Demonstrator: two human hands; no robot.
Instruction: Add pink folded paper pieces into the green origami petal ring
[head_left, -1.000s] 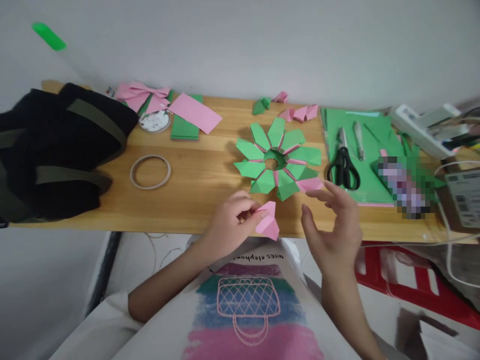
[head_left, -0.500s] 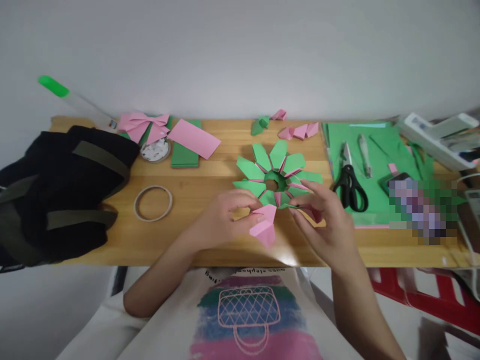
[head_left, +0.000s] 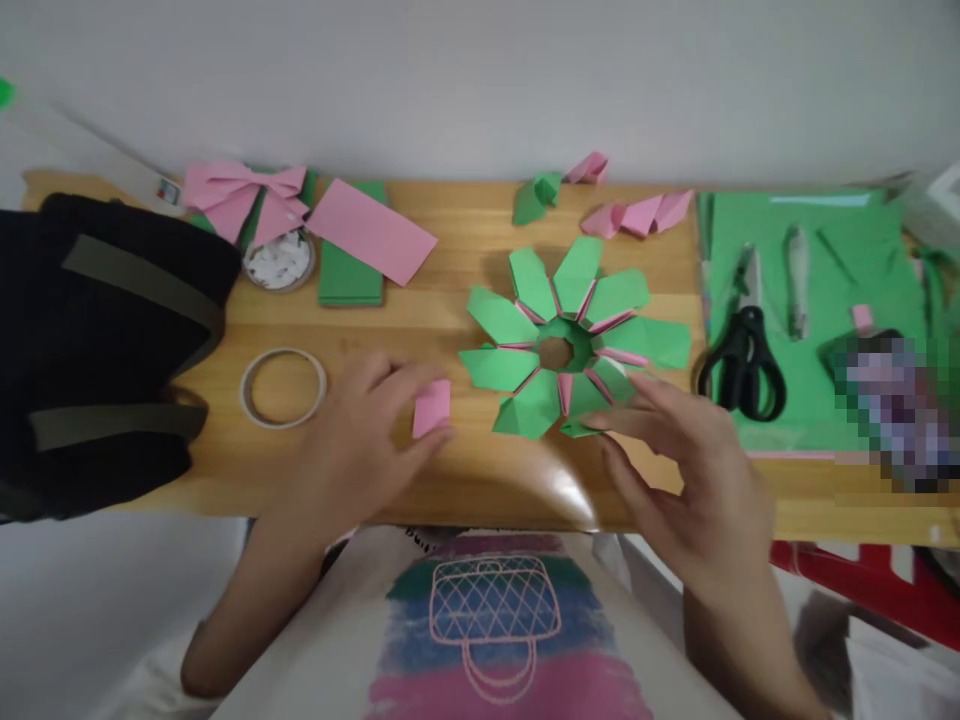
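A ring of folded green paper petals [head_left: 517, 415], with pink edges showing between them, lies around an open middle. My right hand [head_left: 686, 465] pinches the ring's near right edge, thumb below and fingers above. Left of the ring, apart from it, my left hand [head_left: 360, 440] has a small piece of folded pink paper [head_left: 433, 408] between thumb and fingers. The far side of that piece is partly hidden by the fingers.
A tape roll [head_left: 244, 390] lies left of my left hand, near a black bag [head_left: 127, 290]. Pink paper [head_left: 375, 230], a pink bow [head_left: 247, 190] and folded pieces [head_left: 637, 215] lie behind. Scissors [head_left: 746, 350] and a cutter [head_left: 797, 285] rest on green sheets [head_left: 862, 240].
My left hand has moved left, away from the ring, with the pink folded paper. My right hand keeps hold of the ring's edge. The camera view has shifted.
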